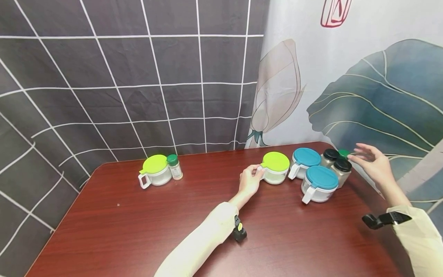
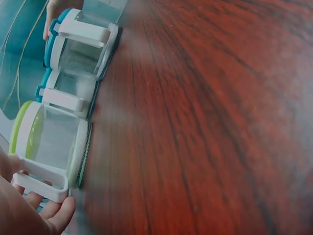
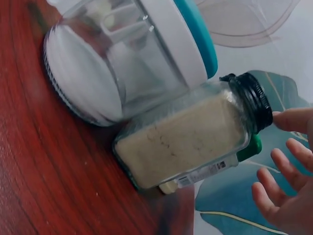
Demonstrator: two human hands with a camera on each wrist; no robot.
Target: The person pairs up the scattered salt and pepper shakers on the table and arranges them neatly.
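Observation:
My left hand (image 1: 250,181) holds the white handle of a clear seasoning jar with a lime-green lid (image 1: 275,161); the jar is upright on the table. In the left wrist view, its fingers (image 2: 61,215) curl about that handle (image 2: 41,183). On the right, my right hand (image 1: 378,169) is beside a group of spice bottles, its fingers loosely spread. The right wrist view has one fingertip at the black cap (image 3: 257,103) of a square glass bottle (image 3: 186,139) of pale powder; whether it presses there I cannot tell. A green-capped bottle (image 3: 249,148) stands partly hidden behind.
Two blue-lidded seasoning jars (image 1: 306,157) (image 1: 322,177) stand between my hands, beside another black-capped bottle (image 1: 330,154). Far left, a second lime-lidded jar (image 1: 155,164) adjoins a green-capped shaker (image 1: 174,167). Curtains (image 1: 180,65) hang behind the reddish-brown table (image 1: 155,223).

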